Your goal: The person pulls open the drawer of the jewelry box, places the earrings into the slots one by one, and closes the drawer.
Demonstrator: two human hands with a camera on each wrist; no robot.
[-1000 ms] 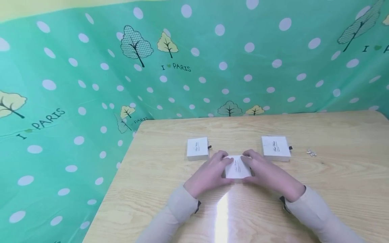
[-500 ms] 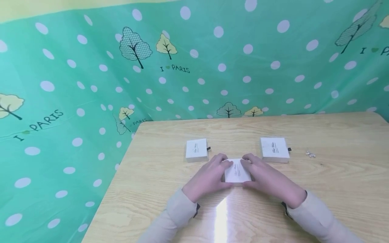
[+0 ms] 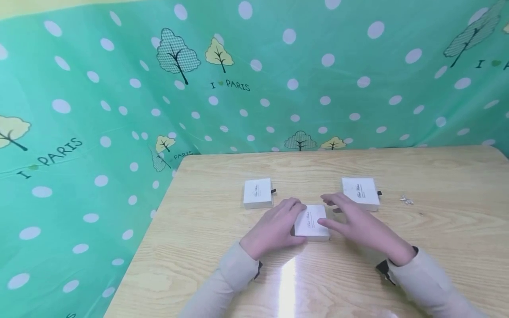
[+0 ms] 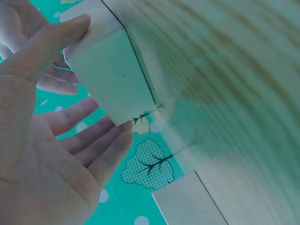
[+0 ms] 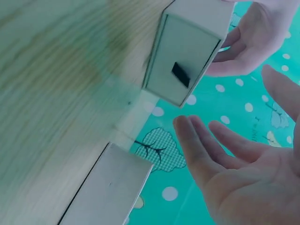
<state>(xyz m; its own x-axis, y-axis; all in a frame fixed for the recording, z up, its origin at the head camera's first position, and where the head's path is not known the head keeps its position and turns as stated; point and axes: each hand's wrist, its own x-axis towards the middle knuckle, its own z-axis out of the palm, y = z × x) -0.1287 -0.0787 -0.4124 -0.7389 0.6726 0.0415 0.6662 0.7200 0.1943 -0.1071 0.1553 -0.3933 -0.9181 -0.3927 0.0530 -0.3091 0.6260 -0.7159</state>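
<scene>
A small white drawer box (image 3: 311, 223) with dark printed lettering on its lid lies on the wooden table in front of the person. The left hand (image 3: 278, 225) grips its left side, thumb on the near face and fingertips at the far edge. A black pull tab (image 5: 180, 75) shows on the box's right end in the right wrist view. Beside that end is the right hand (image 3: 359, 225), fingers spread and apart from the box's side, its thumb overlapping the lid's right edge in the head view.
Two similar white boxes with black tabs stand farther back, one box (image 3: 257, 193) at the left and another box (image 3: 361, 193) at the right, just beyond the right hand. Several tiny silvery pieces (image 3: 406, 200) lie right of them. A green polka-dot cloth (image 3: 238, 88) hangs behind the table.
Both hands held the middle box before; the right hand has let go and moved to the right with its fingers opened. The left hand keeps its grip.
</scene>
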